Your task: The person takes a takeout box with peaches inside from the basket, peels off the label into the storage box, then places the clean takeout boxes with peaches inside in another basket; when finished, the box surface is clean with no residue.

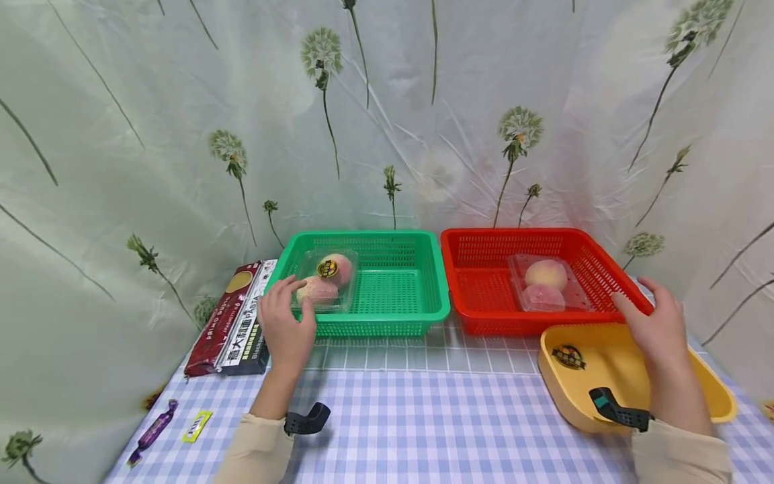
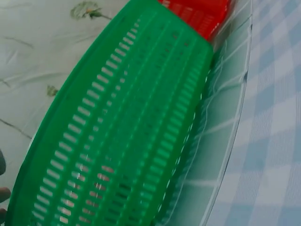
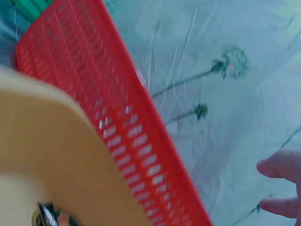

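Observation:
My left hand (image 1: 283, 324) hovers at the left front corner of a green basket (image 1: 393, 327), thumb and fingers apart. In that basket is a clear plastic box (image 1: 347, 304) holding two pink-yellow peaches (image 1: 318, 289) and bearing a black-and-gold sticker. Over on the right, my right hand (image 1: 660, 326) is by the right front corner of a red basket (image 1: 508, 325), above a yellow bin (image 1: 559, 390), with nothing between its fingers. Another clear box (image 1: 577, 296) with two peaches (image 1: 546, 274) lies in the red basket. Only fingertips (image 3: 277, 165) show in the right wrist view.
Left of the green basket lie a red spaghetti pack (image 1: 224, 319) and a black-and-white pasta box (image 1: 248, 336). A purple-wrapped candy (image 1: 154, 430) and a small yellow packet (image 1: 197, 426) are on the checked cloth (image 1: 423, 423). A black-and-gold sticker (image 1: 568, 357) is inside the yellow bin.

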`<state>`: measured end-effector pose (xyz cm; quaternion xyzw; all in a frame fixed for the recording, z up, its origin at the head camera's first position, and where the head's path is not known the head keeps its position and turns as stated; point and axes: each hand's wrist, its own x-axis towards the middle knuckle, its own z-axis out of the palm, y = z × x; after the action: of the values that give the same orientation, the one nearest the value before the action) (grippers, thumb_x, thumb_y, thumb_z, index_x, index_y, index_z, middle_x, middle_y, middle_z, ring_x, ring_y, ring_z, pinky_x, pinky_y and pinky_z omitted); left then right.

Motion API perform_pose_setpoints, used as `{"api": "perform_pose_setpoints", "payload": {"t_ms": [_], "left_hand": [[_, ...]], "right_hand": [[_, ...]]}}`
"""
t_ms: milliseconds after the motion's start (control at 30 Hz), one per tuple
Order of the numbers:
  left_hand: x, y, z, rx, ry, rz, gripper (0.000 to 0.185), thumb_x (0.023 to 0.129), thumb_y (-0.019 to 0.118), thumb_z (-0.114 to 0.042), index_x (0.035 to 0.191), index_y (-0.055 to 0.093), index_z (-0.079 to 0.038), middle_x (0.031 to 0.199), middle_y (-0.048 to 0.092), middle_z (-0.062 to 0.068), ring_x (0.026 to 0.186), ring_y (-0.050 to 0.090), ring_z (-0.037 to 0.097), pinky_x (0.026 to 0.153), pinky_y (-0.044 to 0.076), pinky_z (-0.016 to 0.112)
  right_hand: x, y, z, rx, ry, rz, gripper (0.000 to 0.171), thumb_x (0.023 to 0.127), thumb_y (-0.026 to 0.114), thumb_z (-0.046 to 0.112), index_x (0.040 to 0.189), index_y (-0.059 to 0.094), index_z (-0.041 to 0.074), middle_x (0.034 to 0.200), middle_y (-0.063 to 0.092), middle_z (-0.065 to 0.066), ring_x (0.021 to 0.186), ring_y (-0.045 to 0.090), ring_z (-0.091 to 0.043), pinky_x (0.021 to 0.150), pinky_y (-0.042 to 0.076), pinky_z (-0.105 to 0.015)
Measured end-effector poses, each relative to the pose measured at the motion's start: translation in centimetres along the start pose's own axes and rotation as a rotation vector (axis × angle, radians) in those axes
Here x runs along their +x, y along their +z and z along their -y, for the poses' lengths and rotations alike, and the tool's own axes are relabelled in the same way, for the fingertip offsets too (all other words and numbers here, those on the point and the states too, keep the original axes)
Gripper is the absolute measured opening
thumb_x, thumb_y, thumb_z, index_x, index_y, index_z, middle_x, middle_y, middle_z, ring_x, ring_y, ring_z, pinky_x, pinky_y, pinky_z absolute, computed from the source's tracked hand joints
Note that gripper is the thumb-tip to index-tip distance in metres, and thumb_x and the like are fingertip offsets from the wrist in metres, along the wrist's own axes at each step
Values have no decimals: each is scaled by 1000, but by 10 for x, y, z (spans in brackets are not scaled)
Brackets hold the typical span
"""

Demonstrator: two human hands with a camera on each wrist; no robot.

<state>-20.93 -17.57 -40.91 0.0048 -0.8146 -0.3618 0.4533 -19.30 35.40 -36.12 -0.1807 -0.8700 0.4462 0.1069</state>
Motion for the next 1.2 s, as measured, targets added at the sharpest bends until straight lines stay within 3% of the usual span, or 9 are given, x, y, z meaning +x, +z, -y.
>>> {"api": "perform_pose_setpoints", "payload": {"t_ms": [100, 267, 367, 433, 500, 667, 767, 900, 1200], "left_hand": [[5, -4, 8, -11, -13, -45, 22, 88, 62, 2, 109, 69, 1, 126, 66, 18, 125, 54, 38, 117, 19, 67], [10, -10, 21, -15, -79, -77, 23, 88, 61, 0, 109, 69, 1, 130, 63, 20, 125, 52, 41, 114, 27, 64], [11, -13, 28, -23, -138, -66, 23, 90, 60, -1, 111, 68, 1, 134, 59, 21, 129, 48, 42, 112, 29, 63], [11, -14, 32, -30, -176, -50, 23, 91, 60, -2, 113, 68, 1, 137, 56, 22, 131, 46, 43, 111, 30, 63], [11, -16, 35, -40, -218, -37, 24, 92, 60, -2, 114, 67, 1, 138, 54, 22, 132, 44, 43, 107, 33, 62], [11, -18, 44, -83, -293, -17, 26, 92, 60, -4, 117, 66, 0, 141, 49, 24, 133, 45, 43, 106, 36, 60], [11, -19, 50, -124, -318, 3, 28, 92, 59, -4, 119, 65, 1, 143, 47, 24, 134, 45, 44, 106, 37, 59], [10, -21, 54, -147, -353, 55, 32, 94, 57, -8, 124, 63, -1, 145, 47, 21, 136, 43, 40, 109, 35, 57], [8, -25, 52, -147, -478, 206, 41, 102, 48, -24, 142, 53, -15, 142, 54, 17, 109, 52, 28, 86, 40, 39]], "right_hand": [[-3, 5, 13, 51, -27, -6, 74, 100, 50, 42, 159, 20, 10, 160, 17, -28, 130, 31, -44, 63, 41, -10], [-15, 20, 40, 135, -81, 15, 68, 101, 52, 42, 159, 24, 19, 157, 26, -22, 126, 39, -37, 64, 46, -5], [-24, 31, 60, 128, -142, 24, 65, 101, 53, 41, 158, 28, 22, 161, 27, -17, 138, 34, -41, 85, 58, -23], [-29, 39, 72, 134, -199, 47, 64, 101, 54, 41, 157, 29, 24, 163, 26, -13, 144, 29, -41, 100, 54, -42], [-33, 47, 83, 163, -250, 107, 62, 101, 54, 42, 156, 31, 26, 161, 31, -11, 144, 32, -37, 109, 46, -50], [-42, 72, 106, 278, -326, 293, 57, 102, 54, 40, 154, 36, 25, 156, 40, -9, 139, 42, -31, 111, 46, -44], [-45, 91, 116, 369, -331, 390, 56, 101, 56, 37, 152, 38, 23, 156, 41, -7, 140, 42, -28, 117, 36, -53], [-49, 116, 129, 458, -330, 514, 54, 102, 57, 31, 151, 38, 18, 154, 43, -7, 140, 44, -29, 119, 33, -54], [-51, 168, 153, 415, -298, 619, 51, 100, 59, 26, 148, 43, 20, 153, 43, -7, 138, 49, -30, 113, 42, -53]]}}
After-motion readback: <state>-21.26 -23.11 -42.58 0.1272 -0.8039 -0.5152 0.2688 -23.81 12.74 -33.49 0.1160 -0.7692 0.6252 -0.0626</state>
